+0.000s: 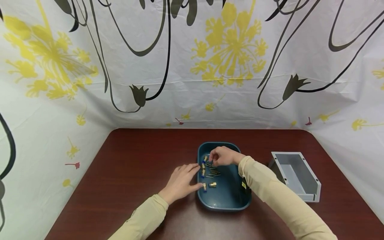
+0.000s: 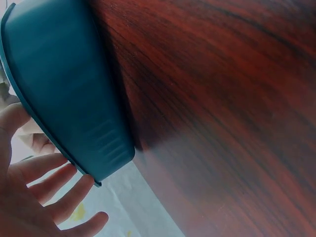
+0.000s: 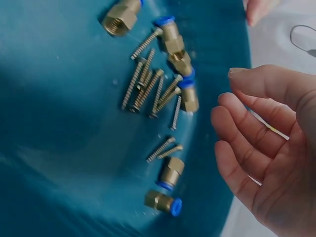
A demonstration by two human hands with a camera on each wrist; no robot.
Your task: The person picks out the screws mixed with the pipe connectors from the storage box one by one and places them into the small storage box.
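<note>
A blue-green tray stands on the table. Inside lie several thin screws and several brass push-in fittings with blue collars, mostly along the tray's left side. My left hand rests on the tray's left rim, its fingertips touching the edge and its fingers spread. Over the far left part of the tray is my right hand. In the right wrist view its fingers are loosely bent, thumb apart from them, and nothing shows between them. Another brass fitting lies nearer the tray's front.
A grey open-topped box with a light rim stands right of the tray, beyond my right forearm. A black item with a yellow label sits at the tray's right side, partly hidden by the sleeve. Patterned cloth hangs behind the dark wooden table.
</note>
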